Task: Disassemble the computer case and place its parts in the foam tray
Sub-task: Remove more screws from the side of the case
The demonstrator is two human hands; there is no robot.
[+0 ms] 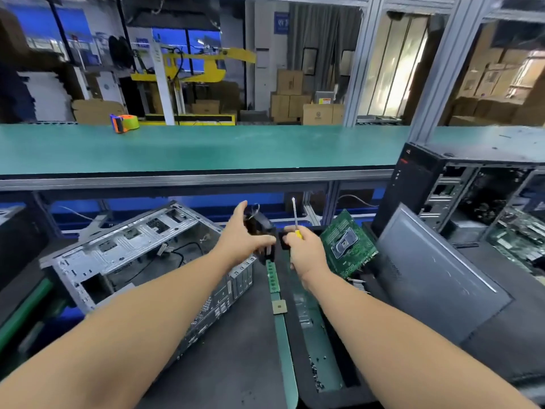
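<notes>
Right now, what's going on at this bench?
A person is stripping a PC. The left hand holds a black fan above the bench, and the right hand grips a yellow-handled screwdriver, tip up. The opened case lies on its side at left. A green motherboard leans at right, a RAM stick and a CPU chip lie in front, and small screws sit in the foam tray.
</notes>
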